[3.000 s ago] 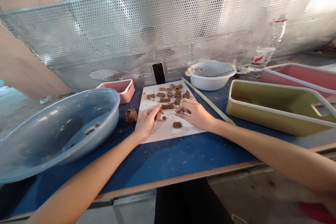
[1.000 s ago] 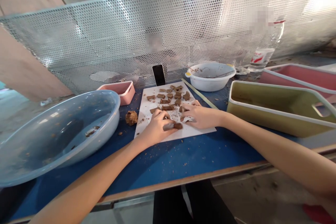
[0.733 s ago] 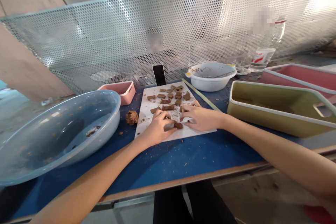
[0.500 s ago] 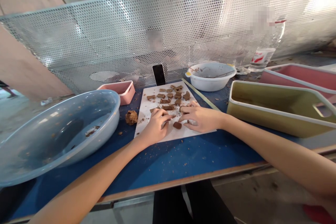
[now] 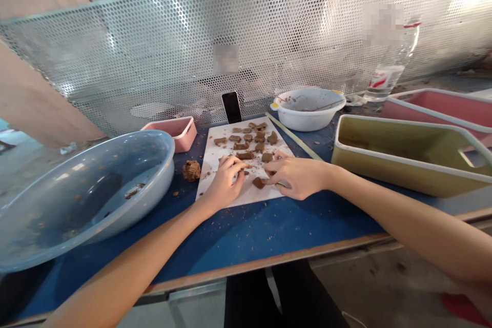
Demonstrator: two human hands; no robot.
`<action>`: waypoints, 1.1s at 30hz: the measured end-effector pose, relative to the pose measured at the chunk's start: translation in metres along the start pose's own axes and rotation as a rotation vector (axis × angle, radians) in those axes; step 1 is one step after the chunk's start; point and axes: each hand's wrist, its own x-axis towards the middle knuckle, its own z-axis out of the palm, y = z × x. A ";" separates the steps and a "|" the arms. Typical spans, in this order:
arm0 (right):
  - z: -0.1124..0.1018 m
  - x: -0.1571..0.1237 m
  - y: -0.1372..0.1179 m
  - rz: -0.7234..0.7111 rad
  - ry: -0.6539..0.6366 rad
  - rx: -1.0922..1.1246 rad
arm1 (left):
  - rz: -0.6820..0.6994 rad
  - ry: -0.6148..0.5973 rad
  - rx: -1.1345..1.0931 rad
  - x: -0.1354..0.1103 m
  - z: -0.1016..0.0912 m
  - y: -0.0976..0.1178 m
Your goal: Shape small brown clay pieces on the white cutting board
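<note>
A white board (image 5: pixel 209 184) carries several small shaped pieces of brown, clay-like material and loose crumbs. My left hand (image 5: pixel 226 182) rests over its near left part, thumb and forefinger brought close around a small dark brown bit. At the near right, my right hand (image 5: pixel 295 177) lies palm down with fingers spread. One of its fingertips touches a rounded brown clay piece (image 5: pixel 259 182). Something greyish shows beneath that palm, too hidden to name. Just beyond the right fingers lies a squarish clay piece (image 5: pixel 266 157). A rough brown clay lump (image 5: pixel 191 170) sits left of the board.
At left stands a big blue basin (image 5: pixel 157 184), with a small pink basket (image 5: pixel 186 138) behind it. A phone (image 5: pixel 232 107) leans on the perforated metal screen (image 5: pixel 154 61). A pale stick (image 5: pixel 294 136), white bowl (image 5: pixel 309 120), olive bin (image 5: pixel 403 171) and bottle (image 5: pixel 386 79) are rightward.
My right hand has shifted slightly toward me, and its fingertip now meets the rounded clay piece, which has tilted. The squarish piece shows more fully. My left hand has moved slightly left.
</note>
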 end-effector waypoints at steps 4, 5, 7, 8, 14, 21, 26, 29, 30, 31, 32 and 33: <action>0.000 -0.001 -0.002 -0.027 0.079 -0.040 | -0.006 -0.003 -0.002 0.000 0.000 -0.001; 0.001 -0.001 -0.002 -0.031 0.083 -0.038 | -0.004 -0.003 0.002 0.000 0.000 -0.001; 0.002 0.000 -0.003 -0.032 0.052 -0.026 | -0.003 -0.002 0.012 0.000 0.000 -0.001; 0.003 0.001 -0.004 -0.031 0.028 -0.020 | -0.004 -0.003 0.018 0.000 0.000 -0.001; 0.007 0.002 -0.008 -0.049 0.013 -0.034 | 0.008 -0.010 0.026 0.000 0.001 -0.001; 0.005 0.002 -0.008 -0.033 0.155 -0.090 | 0.006 -0.013 0.020 0.002 -0.001 0.002; 0.010 0.005 -0.011 0.033 0.039 -0.112 | -0.004 -0.011 0.018 0.002 -0.001 0.002; 0.013 0.007 -0.014 0.051 0.007 -0.107 | -0.010 -0.019 0.011 0.002 0.000 0.001; 0.013 0.007 -0.015 0.053 0.019 -0.114 | -0.011 -0.022 0.008 0.002 0.000 0.001; 0.013 0.007 -0.015 0.052 0.039 -0.124 | -0.011 -0.023 0.003 0.002 0.000 0.001; 0.013 0.007 -0.014 0.052 0.068 -0.133 | -0.012 -0.022 -0.003 0.001 0.000 0.001; 0.013 0.007 -0.013 0.051 0.101 -0.140 | -0.014 -0.019 -0.009 0.001 0.000 0.001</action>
